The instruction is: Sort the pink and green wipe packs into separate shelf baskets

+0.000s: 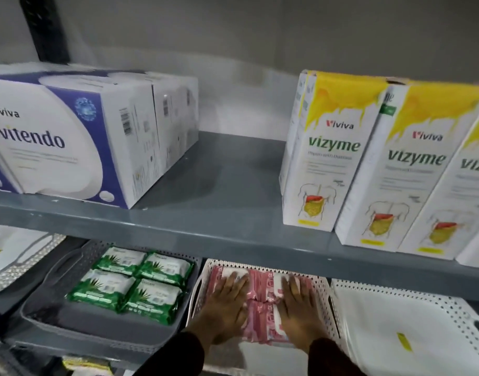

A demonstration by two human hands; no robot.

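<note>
A grey metal shelf (206,223) crosses in front of me, and I place everything from the white basket (321,294) just beneath it. Left of that basket, a grey basket (43,302) holds four green wipe packs (130,283) lying flat. Inside the white basket lie the pink wipe packs (260,308). My left hand (224,305) presses flat on them, fingers spread, grip closed on nothing. My right hand (298,308) does the same beside it.
</note>
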